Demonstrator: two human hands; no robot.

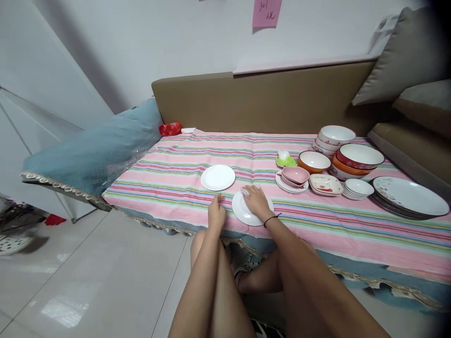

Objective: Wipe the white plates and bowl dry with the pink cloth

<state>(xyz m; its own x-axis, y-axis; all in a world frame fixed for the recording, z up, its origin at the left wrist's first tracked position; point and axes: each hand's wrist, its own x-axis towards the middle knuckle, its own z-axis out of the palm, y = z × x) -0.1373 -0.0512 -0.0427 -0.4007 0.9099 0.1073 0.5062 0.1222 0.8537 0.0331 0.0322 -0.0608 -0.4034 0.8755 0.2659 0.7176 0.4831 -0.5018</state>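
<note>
My right hand [256, 202], with a dark band at the wrist, lies over a round white plate [243, 213] near the front edge of the striped cloth. Under its fingertips, a small whitish crumpled thing that looks like a tissue [245, 193] presses on the plate; most of it is hidden. Just left of that plate, my left hand [216, 212] hovers with its fingers loosely bent and thumb apart, holding nothing I can see. A second white plate [218, 177] lies flat farther back, beyond my left hand.
Right of the plates stand pink bowls [295, 175], an orange bowl [314, 162], square dishes [325, 184], small white bowls [358, 188], stacked red-rimmed bowls [337, 135] and large dark-edged plates [410, 195]. A green dish [286, 161] sits behind. At the far left lies a red bundle [170, 129].
</note>
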